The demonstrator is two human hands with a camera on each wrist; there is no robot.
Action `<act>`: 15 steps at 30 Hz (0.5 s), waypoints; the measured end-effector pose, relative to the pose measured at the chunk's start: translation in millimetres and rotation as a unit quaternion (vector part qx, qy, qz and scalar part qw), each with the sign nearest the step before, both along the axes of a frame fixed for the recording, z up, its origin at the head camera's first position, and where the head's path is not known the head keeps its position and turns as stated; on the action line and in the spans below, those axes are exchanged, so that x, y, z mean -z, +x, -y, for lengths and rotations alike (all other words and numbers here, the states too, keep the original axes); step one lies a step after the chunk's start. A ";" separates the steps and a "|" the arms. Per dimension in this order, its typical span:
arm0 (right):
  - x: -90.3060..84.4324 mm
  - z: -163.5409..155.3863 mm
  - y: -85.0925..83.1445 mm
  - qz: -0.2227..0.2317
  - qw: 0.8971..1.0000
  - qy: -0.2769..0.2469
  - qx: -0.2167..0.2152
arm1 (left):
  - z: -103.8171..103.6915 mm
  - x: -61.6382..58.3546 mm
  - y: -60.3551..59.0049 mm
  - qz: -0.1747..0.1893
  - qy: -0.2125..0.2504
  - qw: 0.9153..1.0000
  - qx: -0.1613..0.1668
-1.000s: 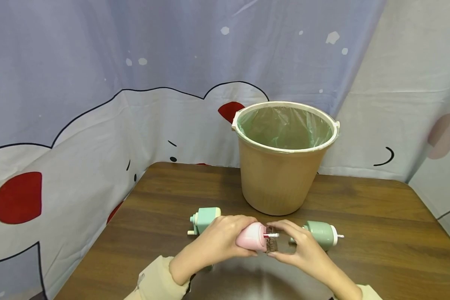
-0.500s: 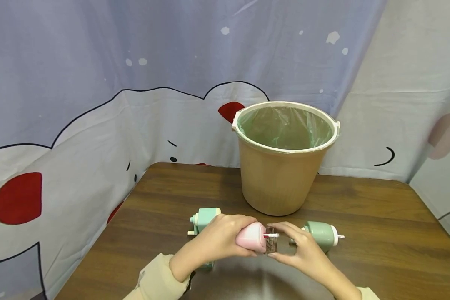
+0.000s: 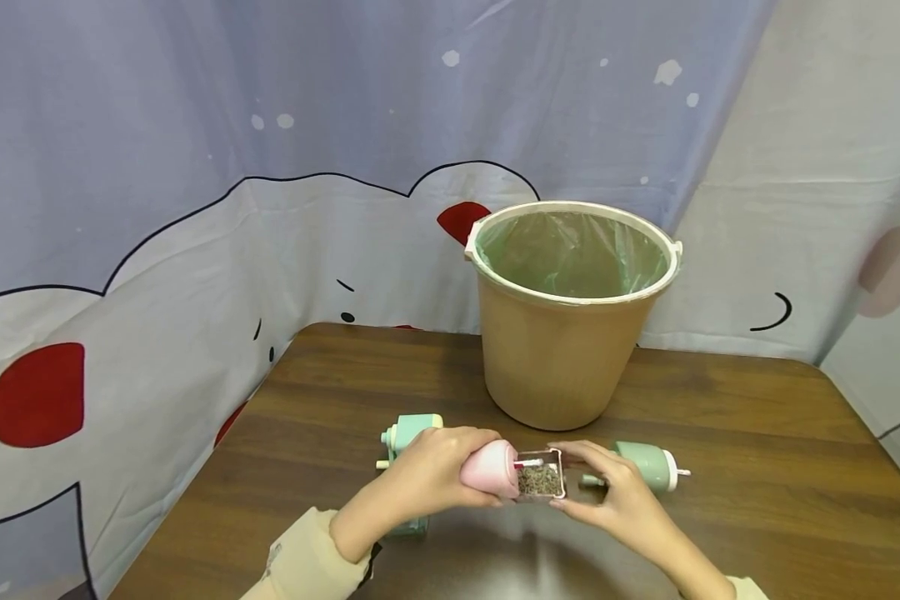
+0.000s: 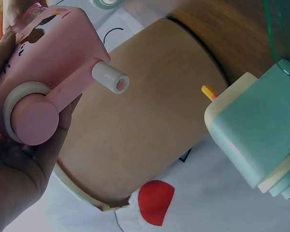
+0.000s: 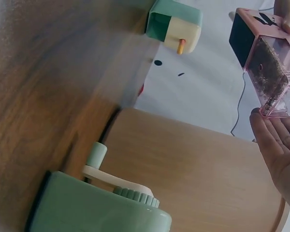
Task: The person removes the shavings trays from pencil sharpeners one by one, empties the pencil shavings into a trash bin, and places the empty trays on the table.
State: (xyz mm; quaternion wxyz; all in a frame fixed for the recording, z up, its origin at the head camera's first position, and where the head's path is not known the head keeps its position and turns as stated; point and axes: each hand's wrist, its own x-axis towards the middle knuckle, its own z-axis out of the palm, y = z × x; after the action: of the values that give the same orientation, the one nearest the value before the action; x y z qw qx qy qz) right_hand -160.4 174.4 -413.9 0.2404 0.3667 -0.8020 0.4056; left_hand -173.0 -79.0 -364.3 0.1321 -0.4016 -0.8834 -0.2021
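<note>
A pink crank pencil sharpener is gripped by my left hand, its body turned on its side. Its crank handle points away from the palm in the left wrist view. My right hand pinches the clear shavings drawer between thumb and fingers. The drawer sticks partway out of the sharpener, with dark shavings inside. A pencil with a white tip projects from the sharpener's front, above the drawer. In the right wrist view shavings show through the drawer's clear wall.
A tan bin with a green liner stands behind the hands. A mint sharpener sits left, partly behind my left hand; a darker green sharpener lies right. All stand on the wooden table, before a printed curtain.
The drawer has slid farther out of the pink sharpener, exposing the shavings. My left hand has moved slightly left and my right hand slightly right.
</note>
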 end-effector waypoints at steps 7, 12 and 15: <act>4.7 -4.0 0.1 0.048 0.996 -0.045 -0.052 | 0.0 2.0 -2.0 -0.004 0.002 1.000 -0.004; 7.1 -13.1 0.0 0.074 0.991 -0.072 -0.081 | 0.2 4.2 -5.6 -0.008 0.005 1.000 -0.009; 7.4 -19.9 -0.1 0.082 0.991 -0.075 -0.076 | 0.7 6.3 -7.9 -0.008 0.006 1.000 -0.012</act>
State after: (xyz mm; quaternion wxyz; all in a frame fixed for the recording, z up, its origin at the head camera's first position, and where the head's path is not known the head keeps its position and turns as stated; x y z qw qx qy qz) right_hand -160.5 194.3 -421.3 0.1694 0.3732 -0.7560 0.5104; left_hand -181.0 -79.7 -370.5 0.1441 -0.3914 -0.8861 -0.2020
